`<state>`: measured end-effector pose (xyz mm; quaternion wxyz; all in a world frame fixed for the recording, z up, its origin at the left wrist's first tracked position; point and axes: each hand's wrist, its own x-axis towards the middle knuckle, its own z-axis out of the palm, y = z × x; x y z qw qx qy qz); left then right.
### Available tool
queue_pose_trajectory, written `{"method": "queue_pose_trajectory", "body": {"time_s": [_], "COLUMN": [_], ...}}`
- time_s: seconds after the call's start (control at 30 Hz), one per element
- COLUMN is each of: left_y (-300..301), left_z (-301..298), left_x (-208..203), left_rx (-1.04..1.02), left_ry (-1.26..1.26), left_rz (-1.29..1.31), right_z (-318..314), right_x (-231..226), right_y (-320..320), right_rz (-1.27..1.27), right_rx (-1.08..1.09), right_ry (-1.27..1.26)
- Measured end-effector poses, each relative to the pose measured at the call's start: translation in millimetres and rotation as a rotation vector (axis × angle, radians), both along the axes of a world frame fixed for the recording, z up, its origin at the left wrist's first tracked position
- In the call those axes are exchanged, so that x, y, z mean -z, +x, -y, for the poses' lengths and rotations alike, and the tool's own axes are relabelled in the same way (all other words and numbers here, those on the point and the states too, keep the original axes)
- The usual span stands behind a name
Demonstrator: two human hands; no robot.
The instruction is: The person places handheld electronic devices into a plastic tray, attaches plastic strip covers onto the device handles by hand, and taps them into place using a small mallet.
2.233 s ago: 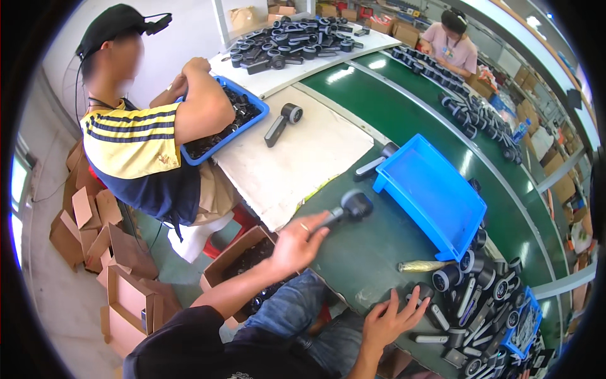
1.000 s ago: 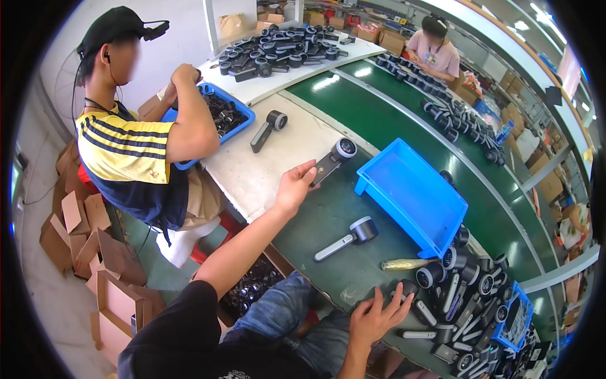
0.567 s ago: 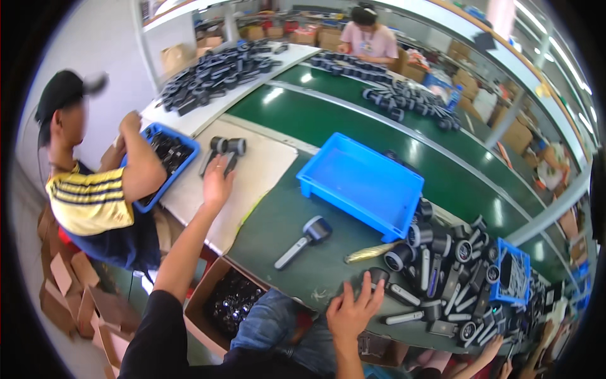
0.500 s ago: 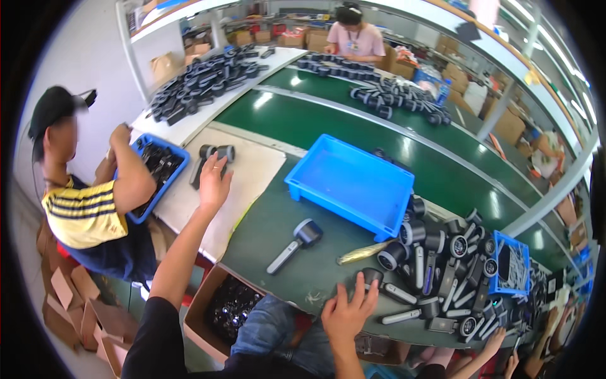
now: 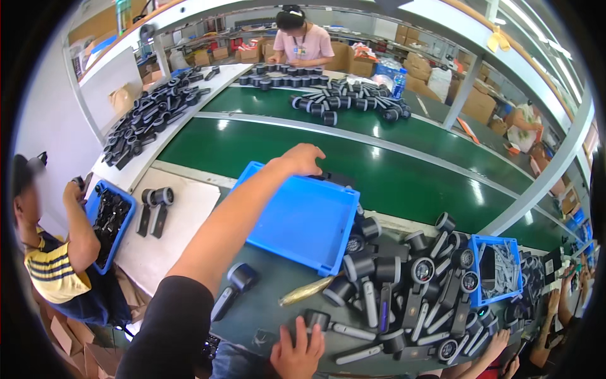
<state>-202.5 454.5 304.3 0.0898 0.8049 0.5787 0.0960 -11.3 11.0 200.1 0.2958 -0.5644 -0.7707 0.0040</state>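
Green conveyor (image 5: 404,186) beyond; left grip (image 5: 303,159), palm unseen; forearm (image 5: 233,211) partly hides blue tray (image 5: 306,218).

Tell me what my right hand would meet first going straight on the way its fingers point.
Probably the black-headed handheld device just ahead of your right hand; its fingers may be touching it, but depth is unclear.

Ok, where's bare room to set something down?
Pale board, right of its two devices, left of the blue tray. Near green belt, beyond the device pile, left of the slanted grey post. Small mat patch between the lone device and gold packet. Crowded: from the right hand to the small blue bin.
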Motion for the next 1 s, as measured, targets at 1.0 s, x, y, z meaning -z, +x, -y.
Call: {"method": "queue_pose_trajectory", "body": {"time_s": [1.0], "left_y": [-106], "left_z": [137], "left_x": [-58], "left_rx": [0.23], "left_ry": [-0.879], "left_rz": [1.851], "right_z": [-2], "right_x": [1], "right_y": [5], "right_rz": [-0.022], "right_rx": [-0.051], "right_ry": [0.128]}}
